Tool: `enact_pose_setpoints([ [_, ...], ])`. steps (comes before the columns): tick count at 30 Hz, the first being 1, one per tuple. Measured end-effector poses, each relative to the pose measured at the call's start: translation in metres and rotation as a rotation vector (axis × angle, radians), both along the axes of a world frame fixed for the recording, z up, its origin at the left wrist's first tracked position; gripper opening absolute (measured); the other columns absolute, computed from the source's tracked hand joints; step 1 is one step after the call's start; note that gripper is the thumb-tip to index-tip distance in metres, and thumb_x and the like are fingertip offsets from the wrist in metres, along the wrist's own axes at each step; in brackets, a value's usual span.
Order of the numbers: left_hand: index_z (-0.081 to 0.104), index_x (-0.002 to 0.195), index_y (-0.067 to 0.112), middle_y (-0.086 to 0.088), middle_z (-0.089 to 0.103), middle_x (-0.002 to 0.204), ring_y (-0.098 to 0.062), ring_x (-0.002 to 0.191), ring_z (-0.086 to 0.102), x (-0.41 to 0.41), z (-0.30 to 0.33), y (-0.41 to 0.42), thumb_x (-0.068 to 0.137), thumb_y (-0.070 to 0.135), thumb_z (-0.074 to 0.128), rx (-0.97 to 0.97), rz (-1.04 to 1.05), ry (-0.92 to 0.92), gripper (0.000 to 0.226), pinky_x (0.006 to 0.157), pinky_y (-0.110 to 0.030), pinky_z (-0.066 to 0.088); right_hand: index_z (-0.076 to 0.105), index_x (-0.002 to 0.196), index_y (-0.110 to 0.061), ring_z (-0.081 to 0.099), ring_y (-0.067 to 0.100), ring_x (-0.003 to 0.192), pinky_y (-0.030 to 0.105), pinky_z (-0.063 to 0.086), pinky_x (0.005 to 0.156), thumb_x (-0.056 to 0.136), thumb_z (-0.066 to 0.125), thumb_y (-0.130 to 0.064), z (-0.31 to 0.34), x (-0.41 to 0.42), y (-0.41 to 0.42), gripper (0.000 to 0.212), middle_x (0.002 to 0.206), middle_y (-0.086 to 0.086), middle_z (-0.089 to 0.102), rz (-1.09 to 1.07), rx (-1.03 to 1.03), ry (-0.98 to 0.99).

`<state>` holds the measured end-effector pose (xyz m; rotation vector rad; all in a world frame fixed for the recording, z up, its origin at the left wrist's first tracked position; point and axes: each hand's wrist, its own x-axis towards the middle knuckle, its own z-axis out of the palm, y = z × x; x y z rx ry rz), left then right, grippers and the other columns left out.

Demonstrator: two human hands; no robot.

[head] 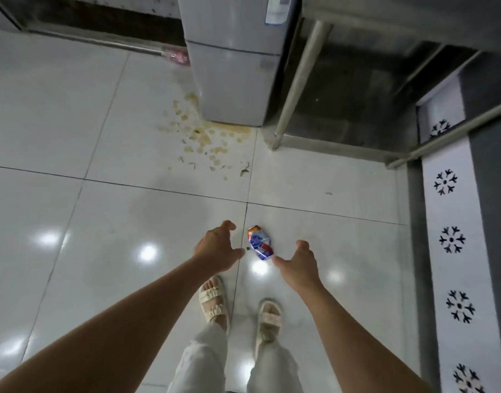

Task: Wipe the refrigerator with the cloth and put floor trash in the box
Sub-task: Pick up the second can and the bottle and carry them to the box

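Floor tiles, pale and glossy with dark grout lines and bright light reflections, fill most of the frame, with a yellowish stain spread before the grey refrigerator at upper centre and a metal-legged worktop at upper right. Refrigerator top and worktop surface are cut off by the frame edge, and a pinkish object beside the refrigerator is too blurred to identify. Low in the centre, a crumpled blue, red and silver wrapper lies on the floor between the left hand and right hand, both with fingers spread wide, holding nothing.
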<state>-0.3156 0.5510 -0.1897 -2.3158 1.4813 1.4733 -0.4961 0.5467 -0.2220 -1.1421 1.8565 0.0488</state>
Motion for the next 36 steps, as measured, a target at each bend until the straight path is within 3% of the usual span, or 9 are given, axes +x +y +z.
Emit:
enact_pose_setpoints([
  [5,0.040,0.134,0.019,-0.006,0.057,0.126,-0.023,0.110,0.057,-0.002,-0.082,-0.030,0.083,0.031,0.067,0.036,-0.020,-0.003,0.059,0.092,-0.040,0.050,0.032,0.135,-0.005,0.053,0.026,0.112,0.023,0.040,0.078,0.083,0.067,-0.022,-0.085,-0.004,-0.022,0.065,0.132,0.017,0.049,-0.095,0.055,0.019],
  [9,0.040,0.132,0.021,-0.003,0.059,0.123,-0.021,0.109,0.057,-0.009,-0.167,-0.046,0.083,0.031,0.067,0.057,0.030,-0.003,0.057,0.092,-0.040,0.050,0.035,0.133,-0.006,0.051,0.017,0.094,0.009,0.037,0.059,0.081,0.069,-0.019,-0.175,-0.006,-0.034,0.063,0.128,0.015,0.052,-0.108,0.098,0.003],
  [15,0.040,0.132,0.021,-0.002,0.056,0.130,-0.019,0.111,0.055,-0.025,-0.308,-0.057,0.082,0.032,0.068,0.064,0.083,0.012,0.059,0.088,-0.033,0.048,0.037,0.129,-0.006,0.052,0.015,0.087,0.021,0.045,0.067,0.081,0.069,-0.020,-0.323,-0.007,-0.045,0.060,0.123,0.015,0.053,-0.064,0.103,0.024],
  [22,0.041,0.132,0.020,-0.003,0.055,0.131,-0.019,0.112,0.054,-0.029,-0.441,-0.060,0.081,0.032,0.070,0.088,0.113,-0.022,0.060,0.081,-0.027,0.044,0.039,0.131,-0.005,0.055,0.025,0.106,0.028,0.048,0.079,0.076,0.071,-0.021,-0.461,-0.008,-0.056,0.065,0.125,0.016,0.050,0.011,0.052,0.055],
  [31,0.041,0.132,0.021,-0.001,0.056,0.129,-0.019,0.110,0.055,-0.023,-0.510,-0.056,0.082,0.030,0.069,0.092,0.094,-0.054,0.059,0.080,-0.028,0.045,0.028,0.139,-0.004,0.044,0.033,0.124,0.044,0.047,0.098,0.074,0.077,-0.025,-0.538,-0.004,-0.067,0.084,0.137,0.018,0.041,0.048,0.046,0.165],
  [33,0.040,0.132,0.021,-0.001,0.056,0.130,-0.019,0.112,0.055,-0.019,-0.511,-0.056,0.082,0.031,0.069,0.093,0.093,-0.055,0.059,0.082,-0.028,0.045,0.030,0.137,-0.004,0.048,0.033,0.121,0.045,0.048,0.096,0.076,0.075,-0.021,-0.542,-0.003,-0.069,0.078,0.135,0.018,0.045,0.062,0.066,0.184],
  [36,0.040,0.132,0.022,-0.001,0.056,0.130,-0.019,0.113,0.054,-0.013,-0.505,-0.058,0.081,0.032,0.069,0.097,0.092,-0.050,0.059,0.085,-0.029,0.045,0.042,0.126,-0.001,0.056,0.035,0.112,0.042,0.050,0.089,0.085,0.063,-0.013,-0.539,0.001,-0.071,0.048,0.124,0.020,0.056,0.072,0.050,0.224],
])
